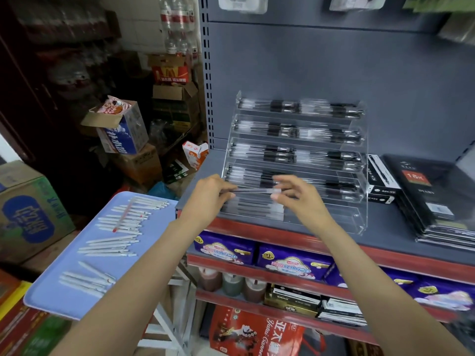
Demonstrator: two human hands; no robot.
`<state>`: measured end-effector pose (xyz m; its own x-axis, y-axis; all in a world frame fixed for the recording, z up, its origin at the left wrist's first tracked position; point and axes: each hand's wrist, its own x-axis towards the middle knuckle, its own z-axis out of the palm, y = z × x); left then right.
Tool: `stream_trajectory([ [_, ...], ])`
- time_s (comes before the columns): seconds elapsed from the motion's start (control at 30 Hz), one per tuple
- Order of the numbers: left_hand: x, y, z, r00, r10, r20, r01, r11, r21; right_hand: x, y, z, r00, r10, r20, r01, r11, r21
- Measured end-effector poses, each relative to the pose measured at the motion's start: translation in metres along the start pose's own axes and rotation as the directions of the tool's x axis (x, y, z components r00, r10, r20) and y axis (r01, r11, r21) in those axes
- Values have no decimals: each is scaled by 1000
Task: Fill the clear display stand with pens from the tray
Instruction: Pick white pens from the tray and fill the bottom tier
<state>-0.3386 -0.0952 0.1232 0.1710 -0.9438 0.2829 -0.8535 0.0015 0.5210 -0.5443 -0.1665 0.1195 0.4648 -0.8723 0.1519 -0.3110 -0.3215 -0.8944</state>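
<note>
Grey steel shelf (pixel 385 227) carries the clear acrylic display stand (pixel 359 217), stepped in 5 tiers so each row shows; the upper 4 hold dark pens, and the lowest is part filled on its left. Pale blue tray (pixel 51 299) sits to the left with slim white pens (pixel 115 246) in loose rows. Left hand (pixel 208 199) and right hand (pixel 300 199) each pinch 1 end of a pen (pixel 253 191), level over the lowest tier, probably to lay it flat.

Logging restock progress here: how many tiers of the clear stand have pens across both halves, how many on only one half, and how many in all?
Tiers of the clear display stand with pens in both halves: 4
Tiers with pens in the left half only: 1, the lowest
Total tiers: 5
</note>
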Motion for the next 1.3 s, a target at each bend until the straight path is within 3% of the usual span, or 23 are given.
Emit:
stream_trajectory([
  [0.13,3,5,8,1000,13,23,-13,1000,-23,0,6,-1,997,-53,-61,41,983,-178],
  [0.27,-1,0,14,992,87,87,-97,990,107,-3,14,-1,1000,-10,-21,2,941,-339],
  [0.4,-8,-1,19,972,169,162,-206,947,246,-5,16,4,1000,1,7,2,912,-410],
  [0.53,-13,-3,20,972,175,158,-215,934,287,-7,12,8,999,-22,29,32,890,-454],
  [0.67,-26,-6,11,992,123,-18,-118,976,181,-14,-5,32,993,-107,-45,83,926,-367],
  [0.77,-44,-29,-6,989,21,-148,-12,998,57,-15,-27,72,991,-135,4,131,953,-274],
  [0.87,-65,-67,-26,972,-143,-188,143,990,-13,-14,-51,127,980,-183,80,196,956,-219],
  [1.0,-96,-146,-53,918,-343,-198,329,939,-99,-8,-70,217,966,-150,209,193,960,-202],
  [1.13,-126,-233,-74,879,-453,-150,443,892,-92,9,-62,301,934,-30,355,132,955,-267],
  [1.3,-142,-316,-84,884,-460,85,458,888,44,38,-27,378,873,131,469,80,911,-405],
])
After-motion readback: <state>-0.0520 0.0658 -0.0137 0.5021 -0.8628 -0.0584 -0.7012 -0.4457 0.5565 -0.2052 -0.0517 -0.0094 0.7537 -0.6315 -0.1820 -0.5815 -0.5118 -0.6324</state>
